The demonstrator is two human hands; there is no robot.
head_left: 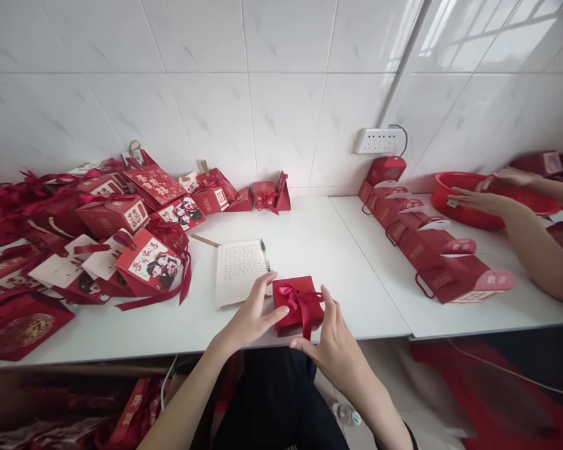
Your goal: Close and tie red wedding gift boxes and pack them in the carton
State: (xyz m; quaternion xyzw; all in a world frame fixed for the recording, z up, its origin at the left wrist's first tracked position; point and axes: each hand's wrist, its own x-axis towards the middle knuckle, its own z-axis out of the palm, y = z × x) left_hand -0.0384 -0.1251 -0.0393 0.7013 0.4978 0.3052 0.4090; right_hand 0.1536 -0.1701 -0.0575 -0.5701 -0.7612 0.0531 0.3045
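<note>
A small red gift box with a red ribbon bow sits at the near edge of the white table. My left hand rests against the box's left side, fingers curled on its edge. My right hand is at the box's right front, thumb and fingers pinching near the ribbon tail. A white sheet of paper with a pen lies just behind the box.
A heap of red gift boxes and bags covers the table's left. A row of red handled boxes lines the right table. Another person's hands reach to a red basin. A power strip hangs on the tiled wall.
</note>
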